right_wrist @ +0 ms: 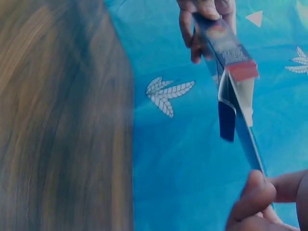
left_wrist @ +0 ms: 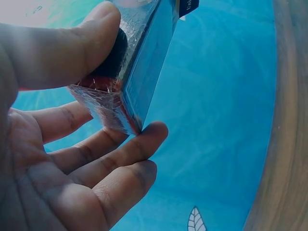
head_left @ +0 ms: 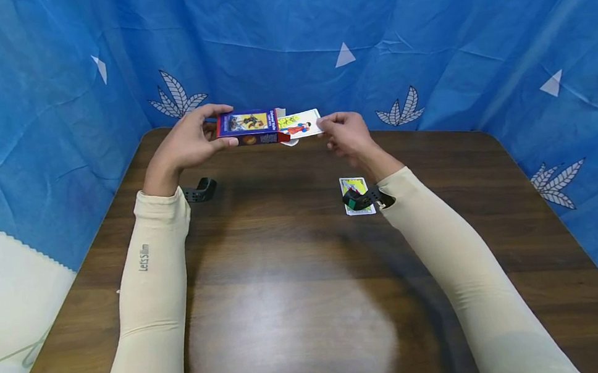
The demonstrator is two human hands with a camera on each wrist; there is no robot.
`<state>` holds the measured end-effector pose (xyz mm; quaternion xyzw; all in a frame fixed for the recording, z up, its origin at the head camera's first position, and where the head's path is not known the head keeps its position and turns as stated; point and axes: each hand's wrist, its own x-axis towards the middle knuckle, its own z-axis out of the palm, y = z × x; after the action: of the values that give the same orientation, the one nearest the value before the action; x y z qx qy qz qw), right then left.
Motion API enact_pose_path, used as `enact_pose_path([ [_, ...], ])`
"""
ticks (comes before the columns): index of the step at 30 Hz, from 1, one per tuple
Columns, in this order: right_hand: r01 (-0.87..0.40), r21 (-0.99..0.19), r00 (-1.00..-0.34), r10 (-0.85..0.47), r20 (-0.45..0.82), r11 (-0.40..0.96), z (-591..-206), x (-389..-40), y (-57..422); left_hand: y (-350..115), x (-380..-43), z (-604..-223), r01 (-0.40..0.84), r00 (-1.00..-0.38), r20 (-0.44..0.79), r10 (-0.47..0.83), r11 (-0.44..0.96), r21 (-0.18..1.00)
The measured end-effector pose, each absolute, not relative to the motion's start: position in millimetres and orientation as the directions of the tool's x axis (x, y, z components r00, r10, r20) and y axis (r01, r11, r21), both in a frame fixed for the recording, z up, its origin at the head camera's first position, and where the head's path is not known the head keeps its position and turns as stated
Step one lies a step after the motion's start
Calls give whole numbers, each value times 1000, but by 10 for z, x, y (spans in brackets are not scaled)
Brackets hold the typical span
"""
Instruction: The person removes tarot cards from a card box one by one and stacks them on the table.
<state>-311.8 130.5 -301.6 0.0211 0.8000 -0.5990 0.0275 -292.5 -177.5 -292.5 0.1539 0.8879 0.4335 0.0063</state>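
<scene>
My left hand (head_left: 189, 139) grips the closed end of a blue and red card box (head_left: 249, 128), held up above the table's far edge. In the left wrist view the thumb presses one side of the box (left_wrist: 137, 57), and clear wrap covers its end. The box's right end stands open, its flaps (right_wrist: 227, 115) spread. Out of it sticks an illustrated card (head_left: 299, 125), partly inside. Pinching the card's outer end are the thumb and fingers of my right hand (head_left: 348, 137). Below the right wrist, another card or small stack (head_left: 355, 187) lies on the table, partly covered by the wrist strap.
The brown wooden table (head_left: 275, 264) has rounded corners. A blue curtain (head_left: 280, 33) with white leaf and triangle prints hangs behind it and along the sides. Black straps (head_left: 201, 190) are worn at both wrists.
</scene>
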Motion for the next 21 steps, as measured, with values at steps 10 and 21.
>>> enact_pose_path([
  [10,-81,-889,-965,187,183,450,-3133,-3202,1450,-1777,-2935,-2924,270,-951,120,285,580,769],
  [21,-135,-868,-958,161,237,477,-3212,-3183,1636,-1776,-2931,-2936,268,-953,120,278,594,759],
])
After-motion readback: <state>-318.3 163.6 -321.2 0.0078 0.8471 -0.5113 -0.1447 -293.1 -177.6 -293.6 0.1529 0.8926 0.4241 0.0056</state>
